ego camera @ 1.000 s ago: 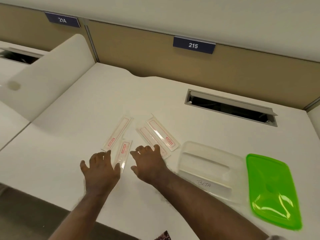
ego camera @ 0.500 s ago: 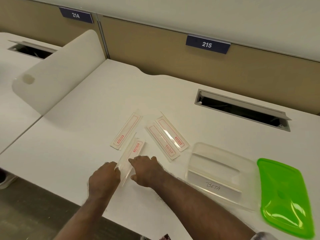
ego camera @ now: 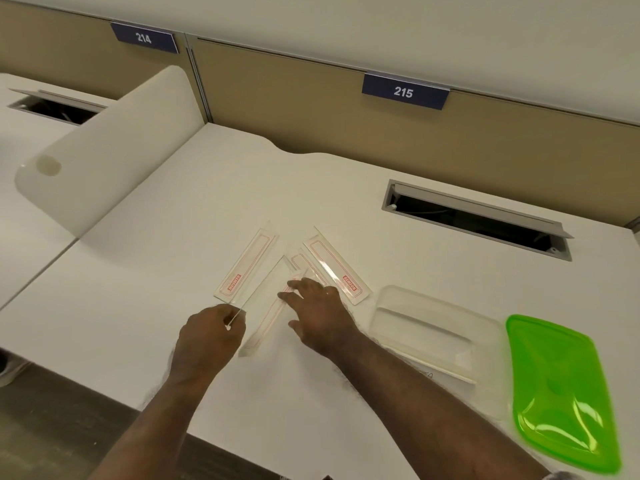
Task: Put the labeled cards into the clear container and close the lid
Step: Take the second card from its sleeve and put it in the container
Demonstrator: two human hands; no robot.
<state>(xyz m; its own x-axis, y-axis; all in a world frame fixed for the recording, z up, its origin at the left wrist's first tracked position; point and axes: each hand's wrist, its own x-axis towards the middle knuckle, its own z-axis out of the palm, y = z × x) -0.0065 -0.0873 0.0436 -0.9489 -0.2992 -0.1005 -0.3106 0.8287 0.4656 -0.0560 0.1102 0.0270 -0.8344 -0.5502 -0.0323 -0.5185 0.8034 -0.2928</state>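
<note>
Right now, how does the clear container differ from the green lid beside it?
The clear container is see-through and colourless; the green lid is bright green and glossy. The container lies closer to the cards; the lid lies to the right of the container, near the desk edge. Both are rounded rectangles lying on the desk, apart from both hands.

open desk [ego camera: 173, 271] left, cards [ego camera: 247, 268] ahead, container [ego camera: 433, 327] right

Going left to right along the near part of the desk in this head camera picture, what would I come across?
Left hand pinching one edge of a clear card sleeve → right hand resting on the cards → clear container, open → green lid lying beside it.
</note>
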